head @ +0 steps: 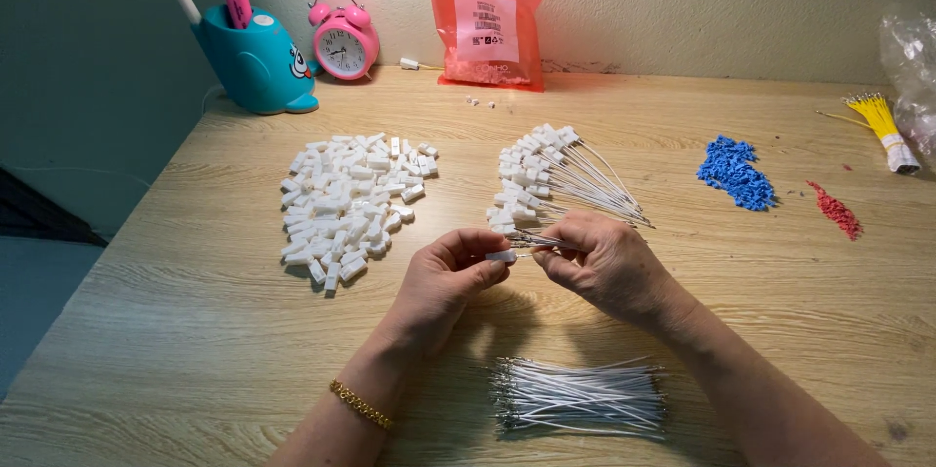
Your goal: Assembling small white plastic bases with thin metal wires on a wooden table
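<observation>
Just in front of the pile of white plugs (349, 204), the left hand (444, 282) pinches one small white plug (501, 255) between thumb and fingertips. The right hand (604, 262) meets it there, grasping a thin white wire (538, 244) whose end touches that plug. Right of the pile lies a fan of wires with plugs fitted (556, 179); a bundle of bare wires (580, 396) lies nearer the person, well away from the pile, on the wooden table (760, 282).

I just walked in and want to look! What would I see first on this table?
Two hands, left hand and right hand, meet mid-table pinching a small white connector. A big pile of white connectors lies to their left, and a pink alarm clock stands at the back.
</observation>
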